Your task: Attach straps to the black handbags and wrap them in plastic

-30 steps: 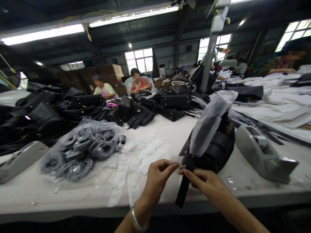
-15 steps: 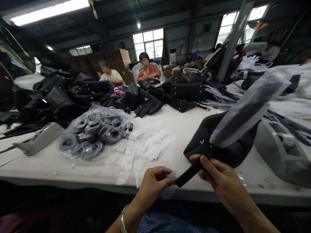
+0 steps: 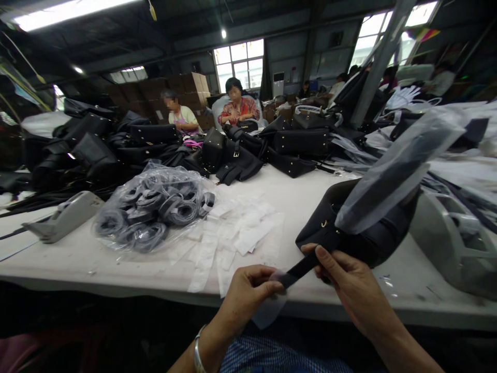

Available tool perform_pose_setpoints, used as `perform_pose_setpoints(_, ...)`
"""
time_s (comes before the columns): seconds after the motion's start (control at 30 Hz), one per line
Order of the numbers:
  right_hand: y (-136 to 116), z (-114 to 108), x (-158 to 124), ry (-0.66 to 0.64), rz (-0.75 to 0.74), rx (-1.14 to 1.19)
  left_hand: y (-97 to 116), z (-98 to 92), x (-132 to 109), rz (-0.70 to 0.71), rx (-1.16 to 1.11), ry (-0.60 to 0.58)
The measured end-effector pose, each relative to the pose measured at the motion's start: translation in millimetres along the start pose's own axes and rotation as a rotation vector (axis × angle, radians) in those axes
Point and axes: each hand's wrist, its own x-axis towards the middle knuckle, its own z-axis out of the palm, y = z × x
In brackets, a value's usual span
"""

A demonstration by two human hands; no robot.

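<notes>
My left hand [image 3: 252, 290] pinches a small translucent sheet [image 3: 267, 311] against the free end of a black strap [image 3: 301, 270]. The sheet hangs below the fingers and overlaps the strap's end. Farther up the same strap, my right hand [image 3: 351, 280] grips it between thumb and fingers, close to a black bag [image 3: 318, 223]. The bag lies on the table with small gold-coloured fittings on its side. A long part in cloudy plastic wrap [image 3: 396, 176] slants up from the bag to the right.
White slips [image 3: 248, 228] lie on the table [image 3: 287, 194] beside a clear bag of rolled strips [image 3: 155, 207]. Grey tape dispensers stand at left [image 3: 64, 217] and right [image 3: 446, 248]. Black bags [image 3: 301, 141] are heaped behind. Two people [image 3: 238, 106] [image 3: 180, 116] sit beyond them.
My left hand has moved slightly right, onto the strap's end, with the translucent sheet now overlapping it. More of the sheet shows below the fingers. My right hand still grips the strap.
</notes>
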Motion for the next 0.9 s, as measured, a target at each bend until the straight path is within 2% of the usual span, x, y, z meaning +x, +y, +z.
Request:
perform_pose_setpoints(0.2, -1.3, 0.2, 1.4, -0.029, 0.002, -0.162, 6.8, 23.7, 9.8, 0.081, -0.014, 0.022)
perform_pose_setpoints(0.4, 5.5, -4.1, -2.7, 0.030, -0.032, 0.071, 16.2, 55.8, 41.1, 0.230, -0.078, -0.007)
perform_pose_setpoints(0.57, 10.6, -2.4, -0.3, 0.129, -0.019, 0.146, 31.1, 76.4, 60.5, 0.390, -0.044, 0.001)
perform_pose_setpoints(0.7, 10.9, -0.9, 4.0, 0.228, -0.036, 0.185, 30.4, 81.9, 63.6, 0.392, -0.016, -0.008)
perform_pose_setpoints(0.9, 11.3, 1.9, 5.8, 0.261, -0.060, 0.210, 5.4, 76.2, 60.5, 0.358, 0.032, 0.044)
